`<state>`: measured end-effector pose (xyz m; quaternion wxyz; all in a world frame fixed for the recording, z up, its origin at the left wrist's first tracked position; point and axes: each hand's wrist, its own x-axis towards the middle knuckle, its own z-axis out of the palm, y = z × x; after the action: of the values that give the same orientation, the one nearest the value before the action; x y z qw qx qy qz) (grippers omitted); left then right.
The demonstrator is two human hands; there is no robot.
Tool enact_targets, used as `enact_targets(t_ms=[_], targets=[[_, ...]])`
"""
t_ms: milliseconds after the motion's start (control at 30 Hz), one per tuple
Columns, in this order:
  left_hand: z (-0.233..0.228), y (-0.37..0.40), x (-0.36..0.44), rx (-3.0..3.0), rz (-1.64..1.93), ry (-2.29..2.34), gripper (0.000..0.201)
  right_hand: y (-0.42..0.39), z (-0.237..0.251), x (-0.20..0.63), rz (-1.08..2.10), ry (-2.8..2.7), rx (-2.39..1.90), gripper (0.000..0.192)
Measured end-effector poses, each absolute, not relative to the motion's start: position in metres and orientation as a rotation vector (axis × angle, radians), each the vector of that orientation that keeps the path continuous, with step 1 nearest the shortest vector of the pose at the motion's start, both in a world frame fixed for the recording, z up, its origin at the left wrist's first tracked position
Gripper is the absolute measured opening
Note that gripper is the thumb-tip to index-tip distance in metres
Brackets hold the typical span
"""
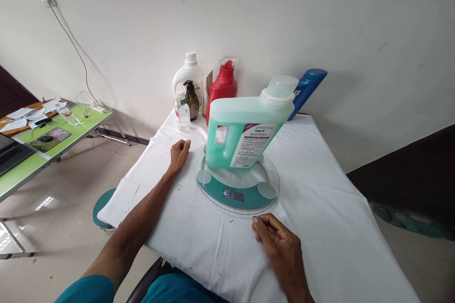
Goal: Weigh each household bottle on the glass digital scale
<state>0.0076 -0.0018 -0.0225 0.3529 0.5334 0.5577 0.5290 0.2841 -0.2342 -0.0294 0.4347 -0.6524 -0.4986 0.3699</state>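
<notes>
A big jug of green liquid (223, 104) with a white label and a clear cap stands on a round glass bathroom scale (213, 191). Lit characters show on the scale's small display (233, 195). To the left of the scale, my left hand (180, 153) rests on the white cloth, its fingers curled into a loose fist. My right hand (280, 244) lies just in front of the scale's near edge. Its fingers are bent in towards the thumb, and nothing shows in them. Neither hand touches the jug.
Along the wall stand a white bottle (188, 73), a clear bottle (183, 114), a dark pump bottle (192, 102), a red bottle (224, 83) and a tilted blue bottle (308, 90). A green table (81, 116) with a laptop (14, 151) is at left.
</notes>
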Motion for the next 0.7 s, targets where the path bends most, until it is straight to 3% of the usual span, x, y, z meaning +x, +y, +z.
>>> enact_targets(t_ms=[700], targets=[[-0.0225,-0.0017,0.0098,1.389,1.369,1.451,0.052,-0.2339,-0.0314,0.2843,0.913,-1.265,-1.617,0.046]])
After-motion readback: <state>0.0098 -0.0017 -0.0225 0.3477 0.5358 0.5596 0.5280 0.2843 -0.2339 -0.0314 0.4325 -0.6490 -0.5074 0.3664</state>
